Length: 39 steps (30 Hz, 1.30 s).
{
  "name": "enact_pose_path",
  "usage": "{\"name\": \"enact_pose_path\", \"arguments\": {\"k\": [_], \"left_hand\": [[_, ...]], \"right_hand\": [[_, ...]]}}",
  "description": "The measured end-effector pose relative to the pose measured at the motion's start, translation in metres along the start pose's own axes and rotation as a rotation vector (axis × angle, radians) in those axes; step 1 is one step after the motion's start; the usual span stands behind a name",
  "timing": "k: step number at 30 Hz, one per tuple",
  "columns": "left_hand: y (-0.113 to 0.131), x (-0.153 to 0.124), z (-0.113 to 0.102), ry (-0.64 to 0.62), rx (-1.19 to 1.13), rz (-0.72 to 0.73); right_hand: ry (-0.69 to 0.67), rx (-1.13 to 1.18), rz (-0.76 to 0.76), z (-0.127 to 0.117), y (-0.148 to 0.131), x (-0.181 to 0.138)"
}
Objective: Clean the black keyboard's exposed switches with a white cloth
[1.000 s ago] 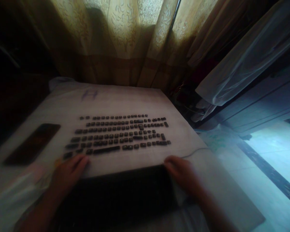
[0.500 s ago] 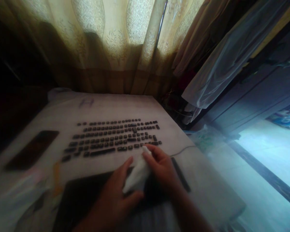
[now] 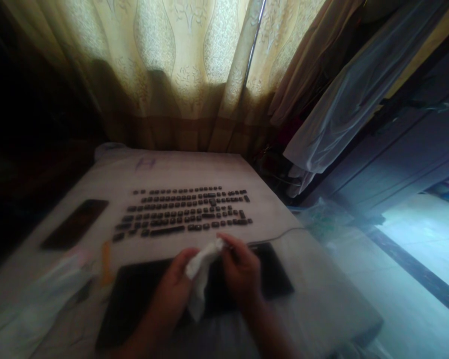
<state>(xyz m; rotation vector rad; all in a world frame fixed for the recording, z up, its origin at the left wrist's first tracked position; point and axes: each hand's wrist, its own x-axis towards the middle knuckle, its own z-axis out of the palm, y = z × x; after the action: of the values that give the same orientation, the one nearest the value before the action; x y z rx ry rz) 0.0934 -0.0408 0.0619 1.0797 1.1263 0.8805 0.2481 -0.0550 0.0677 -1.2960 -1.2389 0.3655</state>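
A crumpled white cloth or tissue (image 3: 200, 281) is stretched between my two hands, its loose end hanging down. My left hand (image 3: 175, 286) is closed on its left side. At the upper right corner, my right hand (image 3: 241, 267) pinches it with thumb and fingers. Below both hands lies a long black keyboard base (image 3: 275, 271), partly covered by my hands and forearms. Loose dark keycaps (image 3: 172, 215) are laid out in rows just beyond it, with a long space bar (image 3: 167, 231) in the nearest row. Blur hides the fingertips' finer detail.
On the table's pale cover (image 3: 194, 167) a dark phone-like slab (image 3: 75, 224) lies left of the keycaps. A yellow-orange strip (image 3: 106, 264) and a whitish plastic bag (image 3: 41, 299) are at the near left. A cable (image 3: 280, 233) runs off right. Curtains (image 3: 187, 99) hang behind.
The cloth has turned and now hangs lower, spread between my hands. My left hand has closed up on it, and my right hand has shifted slightly. The whole view has tilted a little.
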Motion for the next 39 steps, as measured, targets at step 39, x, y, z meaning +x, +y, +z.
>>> {"name": "enact_pose_path", "arguments": {"k": [39], "left_hand": [[0.002,-0.021,0.026,-0.289,0.283,0.030]], "right_hand": [[-0.025,-0.106,0.164,-0.025,0.021,-0.037]]}}
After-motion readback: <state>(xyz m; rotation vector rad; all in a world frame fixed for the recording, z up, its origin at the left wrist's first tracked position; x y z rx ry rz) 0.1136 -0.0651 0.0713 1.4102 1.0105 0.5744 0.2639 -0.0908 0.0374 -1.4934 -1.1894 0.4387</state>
